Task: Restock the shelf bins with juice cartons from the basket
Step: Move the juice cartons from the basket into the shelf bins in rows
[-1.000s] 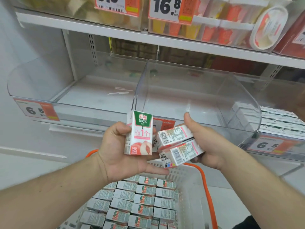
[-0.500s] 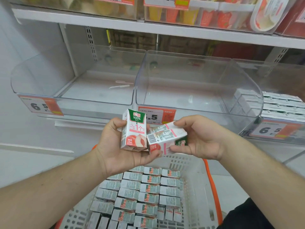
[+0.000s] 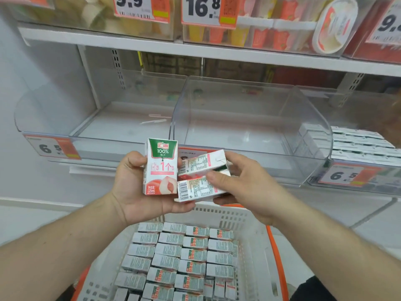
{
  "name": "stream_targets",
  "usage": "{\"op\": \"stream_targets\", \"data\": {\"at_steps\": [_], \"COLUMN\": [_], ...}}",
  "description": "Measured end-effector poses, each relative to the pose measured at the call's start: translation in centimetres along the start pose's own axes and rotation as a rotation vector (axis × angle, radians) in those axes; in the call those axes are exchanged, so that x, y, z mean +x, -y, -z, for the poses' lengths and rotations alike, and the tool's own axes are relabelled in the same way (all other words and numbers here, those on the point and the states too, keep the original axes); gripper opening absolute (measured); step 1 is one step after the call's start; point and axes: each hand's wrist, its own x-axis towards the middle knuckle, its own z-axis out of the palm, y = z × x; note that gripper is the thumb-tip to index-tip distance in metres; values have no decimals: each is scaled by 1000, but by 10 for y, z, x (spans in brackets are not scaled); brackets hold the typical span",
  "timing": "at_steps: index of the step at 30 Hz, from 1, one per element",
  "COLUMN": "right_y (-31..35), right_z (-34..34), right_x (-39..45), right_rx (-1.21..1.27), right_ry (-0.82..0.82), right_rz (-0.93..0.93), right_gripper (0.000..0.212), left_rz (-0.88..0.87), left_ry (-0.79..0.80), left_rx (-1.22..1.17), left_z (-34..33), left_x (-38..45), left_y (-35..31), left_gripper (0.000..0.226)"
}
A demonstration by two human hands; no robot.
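The shelf (image 3: 217, 54) runs across the upper part of the frame, carrying three clear bins below it. The left bin (image 3: 54, 124) sits at middle left, the middle bin (image 3: 303, 135) at centre, and the right bin (image 3: 368, 170) at the right edge — this last one already holds rows of cartons (image 3: 360, 146) lying flat. Each bin has a 6.5 price tag; the left tag (image 3: 53, 147) and right tag (image 3: 345, 174) are plain to read, the middle one is mostly hidden behind the hands.

The basket (image 3: 249, 235) fills the lower centre of the frame, white with an orange handle (image 3: 280, 268), and is packed with cartons in tidy rows (image 3: 184, 255).

Above the basket, in front of the middle bin's lip, both hands hold juice cartons. The left hand (image 3: 134, 192) has its fingers curled behind an upright carton (image 3: 160, 168), thumb at its left edge, green top and peach picture facing the camera. The right hand (image 3: 245, 187) grips two cartons lying sideways, one stacked on the other — the top carton (image 3: 204, 162) under the fingers, the bottom carton (image 3: 197, 191) pinned by the thumb. The sideways pair touches the right side of the upright carton.

On the top shelf, upper frame, sit other packaged goods behind tags reading 9.9 (image 3: 134, 6) and 16.8 (image 3: 204, 9).
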Motion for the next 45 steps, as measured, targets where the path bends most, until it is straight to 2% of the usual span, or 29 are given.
{"op": "stream_targets", "data": {"at_steps": [3,5,6,9,10,14,16,18,20,22,24,26,28,30,31,33,36,41,45], "right_y": [5,10,13,27,32,41,41,41,40,41,45,54,65,79,87,101,101,69,54], "right_z": [-15,-21,-23,-26,-29,-49,-62,-74,-83,-90,-96,-103,-110,-115,-117,-122,-133,-155,-175], "right_x": [1,3,3,3,5,16,22,26,30,35,42,51,62,79,91,122,182,254,274], "right_rx": [-96,-224,-276,-319,-331,-239,-169,-90,-102,-166,-225,-310,-357,-314,-303,-346,-362,-475,-517], "right_ry": [-141,-130,-85,55,55,-14,0,53,116,151,146,74,5,-42,-61,-76,-51,-39,38], "right_rz": [129,149,152,242,290,429,535,618,666,662,635,651,679,654,631,585,400,181,92], "right_gripper": [61,91,96,64,61,72,79,84,90,98,106,94,75,69,68,66,65,54,65], "left_rz": [-8,-44,-72,-115,-100,5,-6,-42,-103,-174,-206,-220,-255,-354,-413,-536,-670,-700,-780], "left_ry": [52,20,-14,-95,-90,85,174,192,118,-30,-111,-159,-211,-324,-388,-496,-650,-829,-890], "left_rx": [-11,-11,-7,-7,-11,-83,-85,-99,-134,-110,-92,-73,-56,-43,-36,-63,-150,-123,-107], "left_z": [6,7,6,4,4,8,8,3,3,5,7,7,5,8,12,23,41,58,66], "left_x": [-2,-6,-9,-20,-25,-44,-50,-56,-61,-64,-67,-71,-79,-89,-94,-102,-105,-102,-102], "left_y": [-13,-19,-21,-34,-39,-57,-60,-60,-62,-65,-70,-77,-86,-98,-105,-117,-129,-134,-136], "left_gripper": [57,53,52,53,53,56,57,58,67,85,87,89,76,51,46,45,46,37,35]}}
